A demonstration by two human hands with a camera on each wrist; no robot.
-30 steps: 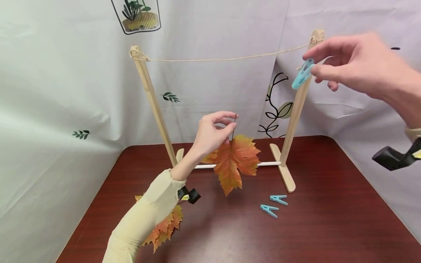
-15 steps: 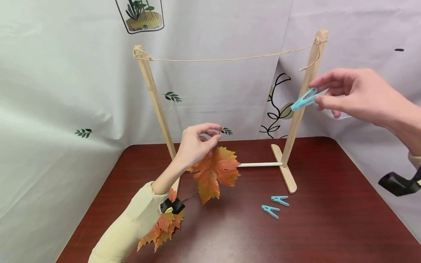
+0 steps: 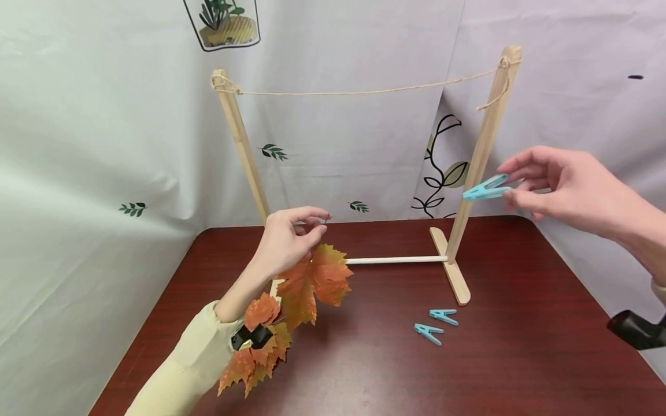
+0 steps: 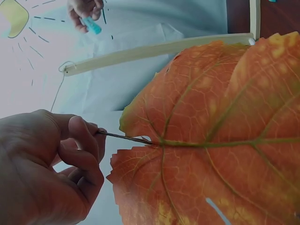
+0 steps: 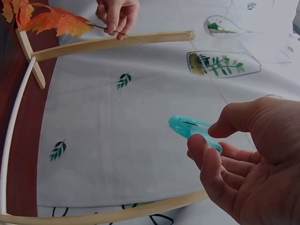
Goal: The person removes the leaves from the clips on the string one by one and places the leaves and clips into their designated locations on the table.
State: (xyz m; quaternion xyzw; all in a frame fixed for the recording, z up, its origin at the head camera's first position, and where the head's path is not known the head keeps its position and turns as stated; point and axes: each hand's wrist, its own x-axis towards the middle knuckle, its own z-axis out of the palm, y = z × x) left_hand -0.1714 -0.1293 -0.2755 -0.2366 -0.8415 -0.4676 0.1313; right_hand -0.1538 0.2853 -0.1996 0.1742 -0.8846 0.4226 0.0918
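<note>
My left hand (image 3: 286, 240) pinches the thin stem of an orange maple leaf (image 3: 317, 283), which hangs below the fingers in front of the stand's left foot. The left wrist view shows the veined leaf (image 4: 206, 145) large, its stem between thumb and fingertips. On the right, my right hand (image 3: 564, 182) pinches a light blue clothespin (image 3: 486, 188) by its handle ends, nose pointing left, by the right post. In the right wrist view the clothespin (image 5: 192, 129) sits between thumb and fingers. More maple leaves (image 3: 255, 364) lie on the table, partly hidden behind my left wrist.
A wooden stand with a left post (image 3: 240, 144) and a right post (image 3: 481, 150) carries a string (image 3: 354, 93) across its top. A white rod (image 3: 395, 260) joins it low down. Two blue clothespins (image 3: 428, 333) lie on the dark red table (image 3: 364, 370).
My left hand has moved left and down with the maple leaf. My right hand has come down from near the top of the right post, still holding the clothespin.
</note>
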